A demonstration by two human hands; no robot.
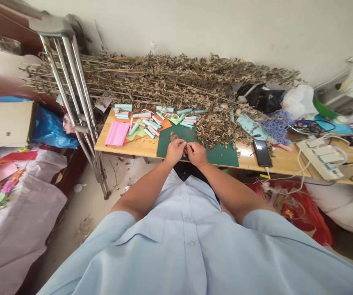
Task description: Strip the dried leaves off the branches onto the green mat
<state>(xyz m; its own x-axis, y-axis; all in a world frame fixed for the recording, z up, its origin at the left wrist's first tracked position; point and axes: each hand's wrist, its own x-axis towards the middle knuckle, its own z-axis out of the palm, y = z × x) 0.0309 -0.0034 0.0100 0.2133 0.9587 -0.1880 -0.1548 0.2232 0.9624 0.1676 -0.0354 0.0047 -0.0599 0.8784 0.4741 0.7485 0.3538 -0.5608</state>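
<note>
Head view: left fingers (180, 143) and right fingers (191, 147) are bent inward near each other above the green mat (225, 157), whether gripping anything I cannot tell, and a careless sideways sweep could scatter the dried leaves (216, 129) heaped loose just beyond the right fingers.

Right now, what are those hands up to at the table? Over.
Left hand and right hand close together over green mat; what they hold, unclear. Dried leaves heaped beyond right hand. Blue and pink rolls clutter mat's far left.
</note>
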